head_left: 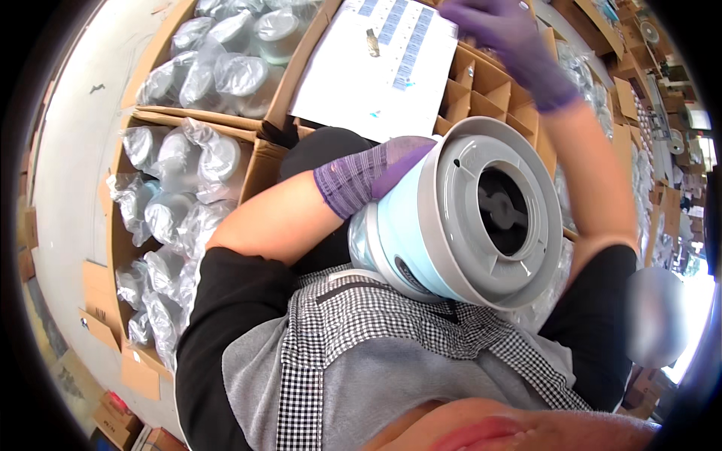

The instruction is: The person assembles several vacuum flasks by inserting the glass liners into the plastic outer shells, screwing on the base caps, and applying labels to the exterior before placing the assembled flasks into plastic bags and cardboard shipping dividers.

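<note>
A pale blue round appliance [414,218] rests tilted against my lap and apron, its grey underside [468,225] turned up. Through a round opening in that underside a dark inner part [502,210] shows. My left hand [398,164], in a purple glove, holds the appliance from its far left side; its fingertips are hidden behind the body. Stretched out to the upper right is my right hand [504,45], also gloved in purple. It reaches the top edge above a divided carton, smeared by motion, so its fingers are unclear.
Open cartons at the left hold several plastic-wrapped items [177,214]. A white printed sheet [338,83] lies ahead, with a small metallic piece [372,43] on it. Cardboard dividers [481,94] fill a carton beside the sheet. More wrapped goods stand at the right.
</note>
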### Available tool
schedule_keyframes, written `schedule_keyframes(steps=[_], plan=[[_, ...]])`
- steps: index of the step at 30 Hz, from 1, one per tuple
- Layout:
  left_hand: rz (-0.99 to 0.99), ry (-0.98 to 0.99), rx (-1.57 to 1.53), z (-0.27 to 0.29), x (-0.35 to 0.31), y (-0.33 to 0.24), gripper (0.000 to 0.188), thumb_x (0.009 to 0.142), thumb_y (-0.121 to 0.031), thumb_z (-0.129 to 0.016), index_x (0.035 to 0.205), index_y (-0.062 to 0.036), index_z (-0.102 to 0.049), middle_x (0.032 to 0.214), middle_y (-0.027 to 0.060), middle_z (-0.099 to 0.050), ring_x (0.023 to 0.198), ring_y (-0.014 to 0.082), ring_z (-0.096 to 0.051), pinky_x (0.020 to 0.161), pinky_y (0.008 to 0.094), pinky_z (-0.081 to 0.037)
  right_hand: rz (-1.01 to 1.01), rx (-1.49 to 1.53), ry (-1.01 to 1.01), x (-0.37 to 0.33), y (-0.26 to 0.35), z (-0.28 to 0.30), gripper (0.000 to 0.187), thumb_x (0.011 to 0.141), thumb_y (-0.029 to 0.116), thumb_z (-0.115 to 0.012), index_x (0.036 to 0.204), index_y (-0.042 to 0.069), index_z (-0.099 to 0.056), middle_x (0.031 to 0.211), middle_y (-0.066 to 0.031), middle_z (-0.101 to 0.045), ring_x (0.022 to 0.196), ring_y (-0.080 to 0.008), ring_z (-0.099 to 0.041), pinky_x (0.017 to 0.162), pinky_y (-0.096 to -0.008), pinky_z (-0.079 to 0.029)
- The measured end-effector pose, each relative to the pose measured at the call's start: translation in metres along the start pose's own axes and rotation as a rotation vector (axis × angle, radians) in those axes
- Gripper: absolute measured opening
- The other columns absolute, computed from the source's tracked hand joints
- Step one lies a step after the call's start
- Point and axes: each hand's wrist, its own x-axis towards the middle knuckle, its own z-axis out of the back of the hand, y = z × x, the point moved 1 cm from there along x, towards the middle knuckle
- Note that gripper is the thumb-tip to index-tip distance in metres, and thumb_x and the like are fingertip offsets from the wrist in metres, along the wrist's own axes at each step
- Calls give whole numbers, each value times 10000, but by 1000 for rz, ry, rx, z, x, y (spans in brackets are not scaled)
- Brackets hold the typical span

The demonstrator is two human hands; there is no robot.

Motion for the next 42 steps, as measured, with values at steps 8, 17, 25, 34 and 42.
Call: schedule_keyframes(steps=[8,17,25,34,42], plan=[[-144,-92,160,19,-13,-21,617,907,-452,-688,1323,-6,-592,1375,260,-542,1260,353,-573,1032,429,-496,-468,-741,178,131,-184,-168,561,927,477,-619,1298,57,-621,1286,-175,-656,1221,-352,-609,1041,-457,-481],[-732,-191,1347,-1,-37,-82,552,870,-381,-709,1247,15,-629,1331,285,-560,1228,367,-586,1006,425,-496,-339,23,-293,21,-194,-104,399,1014,262,-499,1311,8,-578,1208,-140,-661,1137,-231,-629,972,-343,-499],[-712,-191,1302,-57,-12,-84,566,656,-247,-780,1135,37,-677,1118,183,-642,1042,300,-623,958,409,-462,-89,441,-509,-234,3,-50,290,999,226,-555,1185,27,-652,941,-83,-664,879,-145,-652,775,-261,-521],[-637,-348,1100,-59,3,-53,345,756,-74,-735,1061,55,-637,1021,115,-606,970,203,-591,891,298,-450,47,-367,-607,-261,36,-79,258,958,242,-646,1090,22,-668,861,-147,-682,790,-304,-683,715,-370,-563],[-625,-384,1152,-69,-3,-54,313,778,-90,-735,1039,47,-630,994,108,-603,937,198,-589,853,293,-456,229,-500,-539,-240,49,-81,330,946,377,-667,979,49,-686,712,-75,-616,663,-200,-654,610,-332,-523]])
